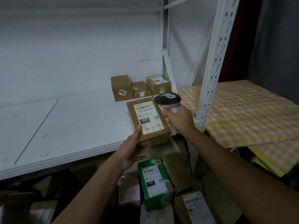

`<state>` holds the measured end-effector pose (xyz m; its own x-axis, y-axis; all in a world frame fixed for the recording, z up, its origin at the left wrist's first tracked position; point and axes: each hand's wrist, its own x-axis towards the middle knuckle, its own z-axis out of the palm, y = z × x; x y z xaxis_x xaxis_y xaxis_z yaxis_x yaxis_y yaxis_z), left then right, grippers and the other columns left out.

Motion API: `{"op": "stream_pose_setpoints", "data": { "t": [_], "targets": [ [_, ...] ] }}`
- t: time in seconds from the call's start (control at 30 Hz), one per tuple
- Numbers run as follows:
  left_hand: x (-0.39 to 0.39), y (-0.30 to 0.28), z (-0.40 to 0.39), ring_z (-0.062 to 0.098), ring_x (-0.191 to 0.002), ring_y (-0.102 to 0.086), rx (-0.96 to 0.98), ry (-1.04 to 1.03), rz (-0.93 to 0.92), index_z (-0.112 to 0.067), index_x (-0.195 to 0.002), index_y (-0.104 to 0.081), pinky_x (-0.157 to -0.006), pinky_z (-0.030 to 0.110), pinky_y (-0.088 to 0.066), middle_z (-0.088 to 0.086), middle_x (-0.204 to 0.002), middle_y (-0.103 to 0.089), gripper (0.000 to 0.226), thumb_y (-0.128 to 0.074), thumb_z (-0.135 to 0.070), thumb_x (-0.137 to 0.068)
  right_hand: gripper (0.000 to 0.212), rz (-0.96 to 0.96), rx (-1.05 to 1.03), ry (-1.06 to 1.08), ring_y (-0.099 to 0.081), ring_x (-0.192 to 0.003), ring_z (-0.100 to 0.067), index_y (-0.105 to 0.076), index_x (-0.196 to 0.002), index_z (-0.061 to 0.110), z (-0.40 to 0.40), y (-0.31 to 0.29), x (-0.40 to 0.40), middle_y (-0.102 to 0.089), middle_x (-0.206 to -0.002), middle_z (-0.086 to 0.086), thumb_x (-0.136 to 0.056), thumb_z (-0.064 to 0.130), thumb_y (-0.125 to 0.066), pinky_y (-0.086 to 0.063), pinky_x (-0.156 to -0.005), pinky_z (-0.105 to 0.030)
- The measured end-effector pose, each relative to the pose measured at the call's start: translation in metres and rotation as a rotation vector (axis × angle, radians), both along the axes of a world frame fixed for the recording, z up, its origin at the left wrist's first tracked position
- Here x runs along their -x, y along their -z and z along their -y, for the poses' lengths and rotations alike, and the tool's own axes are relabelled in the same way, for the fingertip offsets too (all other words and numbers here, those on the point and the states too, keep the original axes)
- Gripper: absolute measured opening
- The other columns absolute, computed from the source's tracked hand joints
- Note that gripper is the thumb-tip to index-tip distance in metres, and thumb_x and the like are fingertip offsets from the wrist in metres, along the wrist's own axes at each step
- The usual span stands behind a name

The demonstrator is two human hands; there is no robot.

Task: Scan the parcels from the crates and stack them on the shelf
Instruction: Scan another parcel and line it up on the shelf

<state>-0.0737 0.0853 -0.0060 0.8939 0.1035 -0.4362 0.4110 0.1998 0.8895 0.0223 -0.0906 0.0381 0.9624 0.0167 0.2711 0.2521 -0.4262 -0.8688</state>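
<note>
My left hand (132,149) grips a brown cardboard parcel (149,133) from below, thumb on its white label marked 032 and a red "4-3-41". The parcel is held above the front edge of the white shelf (72,126), label facing up. My right hand (179,118) grips the handle of a grey-and-white barcode scanner (167,98), whose head sits just above the parcel's top right corner. Three brown parcels (139,88) stand side by side at the back right of the shelf.
Below the shelf lie more parcels: a green box (152,185) with a 15H label, a brown box (195,207) and others in shadow. A white perforated shelf post (212,65) rises at right. Beyond it is a yellow-patterned surface (246,113).
</note>
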Motion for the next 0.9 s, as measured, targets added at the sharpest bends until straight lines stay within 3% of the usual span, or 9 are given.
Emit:
{"op": "stream_pose_setpoints", "data": {
  "t": [0.1,0.2,0.33,0.47,0.53,0.7,0.9],
  "targets": [
    [-0.001,0.0,0.002,0.023,-0.105,-0.066,0.075,-0.023,0.05,-0.021,-0.124,-0.065,-0.103,0.041,-0.049,0.005,-0.107,-0.076,0.053,-0.072,-0.053,-0.082,0.028,-0.026,-0.012,-0.005,-0.065,-0.051,-0.005,-0.068,-0.091,0.006,0.003,-0.003,0.001,-0.069,-0.067,0.003,-0.091,0.035,-0.065,-0.055,-0.057,-0.021],
    [-0.003,-0.004,0.004,0.021,-0.104,-0.066,0.079,-0.048,0.095,-0.015,-0.115,-0.069,-0.092,0.032,-0.054,0.002,-0.095,-0.078,0.041,-0.074,-0.042,-0.084,0.029,-0.035,-0.038,-0.026,-0.065,-0.048,-0.004,-0.069,-0.093,0.004,0.012,-0.009,0.004,-0.07,-0.069,0.001,-0.093,0.032,-0.064,-0.05,-0.049,-0.014],
    [-0.01,-0.007,0.007,0.021,-0.107,-0.064,0.014,-0.075,0.153,-0.017,-0.105,-0.07,-0.097,0.033,-0.05,0.0,-0.099,-0.076,0.036,-0.07,-0.047,-0.086,0.023,-0.037,-0.132,-0.049,-0.068,-0.054,-0.014,-0.071,-0.095,0.007,0.029,-0.021,0.009,-0.074,-0.076,-0.007,-0.094,0.029,-0.064,-0.055,-0.053,-0.021],
    [-0.023,-0.01,0.014,0.019,-0.119,-0.056,-0.192,-0.065,0.252,-0.014,-0.132,-0.057,-0.107,0.036,-0.043,0.0,-0.123,-0.066,0.094,-0.073,-0.077,-0.063,0.011,-0.121,-0.28,-0.2,-0.067,-0.057,-0.018,-0.068,-0.093,0.015,0.046,-0.038,0.016,-0.073,-0.074,-0.012,-0.095,0.025,-0.063,-0.056,-0.059,-0.026],
    [-0.029,-0.011,0.019,0.02,-0.121,-0.056,-0.25,-0.066,0.278,-0.014,-0.137,-0.052,-0.105,0.036,-0.044,0.0,-0.128,-0.064,0.11,-0.072,-0.083,-0.053,0.012,-0.158,-0.317,-0.232,-0.066,-0.057,-0.018,-0.067,-0.094,0.013,0.053,-0.042,0.017,-0.071,-0.07,-0.01,-0.095,0.025,-0.063,-0.054,-0.059,-0.028],
    [-0.041,-0.009,0.03,0.021,-0.118,-0.055,-0.326,-0.076,0.305,-0.013,-0.14,-0.046,-0.089,0.03,-0.043,0.004,-0.131,-0.06,0.1,-0.07,-0.077,-0.066,0.013,-0.158,-0.374,-0.231,-0.058,-0.05,-0.016,-0.066,-0.091,0.009,0.063,-0.042,0.019,-0.066,-0.063,-0.008,-0.095,0.021,-0.063,-0.047,-0.054,-0.029],
    [-0.049,-0.006,0.04,0.018,-0.115,-0.052,-0.349,-0.149,0.351,-0.012,-0.144,-0.039,-0.086,0.027,-0.04,0.003,-0.134,-0.055,0.087,-0.07,-0.062,-0.079,0.016,-0.163,-0.413,-0.209,-0.056,-0.048,-0.017,-0.066,-0.087,0.007,0.069,-0.042,0.022,-0.063,-0.059,-0.008,-0.095,0.021,-0.063,-0.046,-0.05,-0.027]
  ]
}}
